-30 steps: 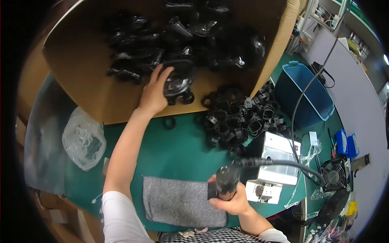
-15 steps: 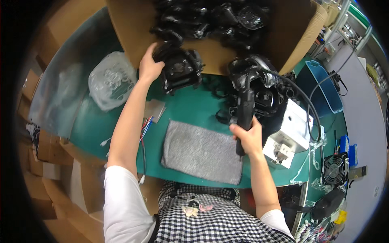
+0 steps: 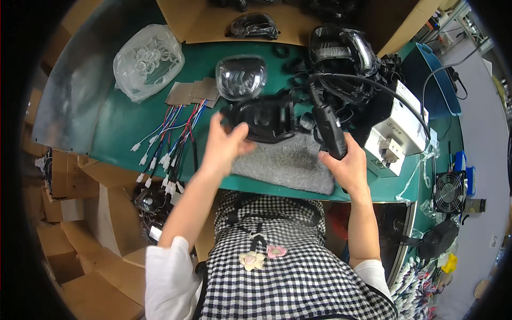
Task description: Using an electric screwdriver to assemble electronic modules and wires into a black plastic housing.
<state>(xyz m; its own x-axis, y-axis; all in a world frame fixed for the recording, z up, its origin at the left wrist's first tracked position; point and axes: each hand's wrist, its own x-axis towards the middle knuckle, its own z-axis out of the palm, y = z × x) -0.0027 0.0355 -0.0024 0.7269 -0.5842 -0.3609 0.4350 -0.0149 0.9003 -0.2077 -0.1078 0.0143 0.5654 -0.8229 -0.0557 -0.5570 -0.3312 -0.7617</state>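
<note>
A black plastic housing (image 3: pixel 266 118), slightly blurred, is over the far part of a grey cloth (image 3: pixel 298 168). My left hand (image 3: pixel 224 145) grips its left edge, thumb on the near side and fingers partly hidden behind. In my right hand (image 3: pixel 349 165) is a black electric screwdriver (image 3: pixel 330 130), tilted, its cord curving away to the right; its tip is hard to make out among the dark parts. Just beyond the housing sits a clear domed cover (image 3: pixel 241 77) with a dark inside.
Wire leads (image 3: pixel 173 141) with white connectors hang over the table's near edge at left, beside a plastic bag of clear rings (image 3: pixel 148 61). A cardboard box (image 3: pixel 202 24) stands at the back. Wrapped black parts (image 3: pixel 344 50) and a white power unit (image 3: pixel 397 130) are at right.
My left hand has brought the black housing from the box's front edge toward me, over the cloth. My right hand still holds the screwdriver. The view has shifted, showing more of the wire leads.
</note>
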